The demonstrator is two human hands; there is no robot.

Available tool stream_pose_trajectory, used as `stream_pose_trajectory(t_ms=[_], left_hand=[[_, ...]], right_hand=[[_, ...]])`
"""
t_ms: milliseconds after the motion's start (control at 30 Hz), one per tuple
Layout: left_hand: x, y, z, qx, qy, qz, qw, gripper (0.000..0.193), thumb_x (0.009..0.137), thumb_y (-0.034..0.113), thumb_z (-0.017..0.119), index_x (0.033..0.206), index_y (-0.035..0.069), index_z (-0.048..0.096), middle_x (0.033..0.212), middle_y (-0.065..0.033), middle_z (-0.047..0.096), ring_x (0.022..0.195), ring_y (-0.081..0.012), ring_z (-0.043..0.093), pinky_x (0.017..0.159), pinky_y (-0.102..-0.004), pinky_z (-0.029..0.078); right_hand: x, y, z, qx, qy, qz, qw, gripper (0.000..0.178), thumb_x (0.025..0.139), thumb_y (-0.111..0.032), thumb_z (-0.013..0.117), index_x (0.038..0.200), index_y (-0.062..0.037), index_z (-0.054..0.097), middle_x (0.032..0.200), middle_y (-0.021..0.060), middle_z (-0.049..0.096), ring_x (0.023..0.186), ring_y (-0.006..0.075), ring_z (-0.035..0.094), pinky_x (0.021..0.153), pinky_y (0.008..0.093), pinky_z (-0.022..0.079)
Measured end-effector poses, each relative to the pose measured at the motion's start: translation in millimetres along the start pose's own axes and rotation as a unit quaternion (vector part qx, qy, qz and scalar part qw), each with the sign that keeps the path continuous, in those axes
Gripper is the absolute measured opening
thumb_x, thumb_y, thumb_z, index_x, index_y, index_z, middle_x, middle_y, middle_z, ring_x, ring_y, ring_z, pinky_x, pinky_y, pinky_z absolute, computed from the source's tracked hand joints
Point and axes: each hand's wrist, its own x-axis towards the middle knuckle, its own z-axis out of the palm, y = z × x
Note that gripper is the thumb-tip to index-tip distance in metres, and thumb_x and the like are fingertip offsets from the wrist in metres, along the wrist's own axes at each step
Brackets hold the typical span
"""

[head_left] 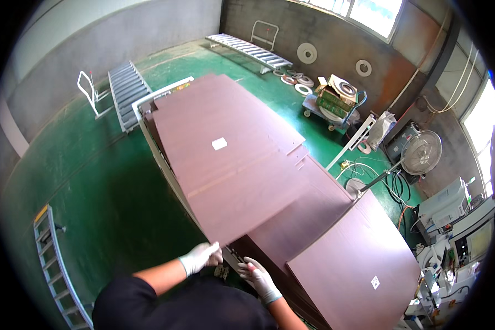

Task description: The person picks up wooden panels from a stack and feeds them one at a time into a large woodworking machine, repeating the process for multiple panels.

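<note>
A large reddish-brown board [225,159] with a small white label lies skewed on top of a stack of similar boards [313,220]. My left hand [202,257], in a white glove, grips the near corner of that top board. My right hand [257,278], also gloved, rests on the dark near edge of the stack just below the board. Another brown board [357,264] with a white label lies lower on the right. My dark shirt fills the bottom of the view.
The floor is green. Roller conveyor sections lie at far left [127,93], near left [58,269] and far back [250,49]. A cart with boxes [335,99], white rings, a standing fan [421,154] and machines [456,220] stand at the right.
</note>
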Motion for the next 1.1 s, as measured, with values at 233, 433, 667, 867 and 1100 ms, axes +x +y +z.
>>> stream_pose_trajectory(t_ms=[233, 433, 667, 867, 1100], left_hand=[[-2.7, -15.4, -11.8, 0.091, 0.047, 0.196, 0.975, 0.056, 0.107, 0.04, 0.037, 0.132, -0.007, 0.052, 0.132, -0.0144, 0.059, 0.122, -0.0241, 0.054, 0.107, -0.035, 0.038], [7.7, 51.5, -23.7, 0.041, 0.159, 0.313, 0.935, 0.053, 0.098, 0.034, 0.062, 0.132, -0.005, 0.052, 0.128, -0.0135, 0.059, 0.116, -0.0239, 0.057, 0.101, -0.0385, 0.045], [40.3, 128.9, -51.6, -0.119, 0.247, 0.352, 0.895, 0.066, 0.093, 0.032, 0.07, 0.139, -0.004, 0.04, 0.131, -0.0154, 0.055, 0.115, -0.0276, 0.058, 0.096, -0.0424, 0.05], [77.4, 128.4, -106.4, -0.092, 0.321, 0.318, 0.887, 0.083, 0.09, 0.036, 0.072, 0.146, -0.005, 0.028, 0.144, -0.021, 0.042, 0.126, -0.0325, 0.05, 0.103, -0.0462, 0.046], [97.3, 146.0, -129.5, -0.055, 0.176, 0.257, 0.949, 0.056, 0.098, 0.037, 0.06, 0.139, 0.0, 0.05, 0.134, -0.0126, 0.059, 0.119, -0.0236, 0.057, 0.103, -0.0407, 0.044]], right_hand=[[86.4, -22.1, 79.2, 0.285, 0.055, 0.042, 0.956, 0.037, 0.095, -0.028, 0.063, 0.124, -0.0055, 0.058, 0.124, 0.0087, 0.063, 0.114, 0.0284, 0.059, 0.104, 0.0444, 0.044], [39.4, -53.6, 86.1, 0.249, 0.064, -0.059, 0.965, 0.034, 0.095, -0.027, 0.064, 0.119, -0.0036, 0.06, 0.116, 0.0089, 0.065, 0.11, 0.0265, 0.062, 0.1, 0.0442, 0.049], [-117.7, -104.2, 52.2, 0.172, 0.212, -0.141, 0.952, 0.031, 0.093, -0.026, 0.067, 0.104, 0.0016, 0.062, 0.095, 0.0081, 0.066, 0.083, 0.0183, 0.065, 0.076, 0.0337, 0.055], [-253.3, -22.1, -25.1, 0.11, 0.489, -0.233, 0.833, 0.027, 0.091, -0.02, 0.069, 0.101, 0.0037, 0.059, 0.094, 0.0028, 0.061, 0.086, 0.011, 0.059, 0.077, 0.0268, 0.05], [-361.0, 10.9, -58.6, -0.01, 0.541, -0.238, 0.807, 0.027, 0.093, -0.021, 0.065, 0.109, 0.0009, 0.067, 0.084, -0.0056, 0.061, 0.072, 0.0038, 0.05, 0.067, 0.021, 0.041]])
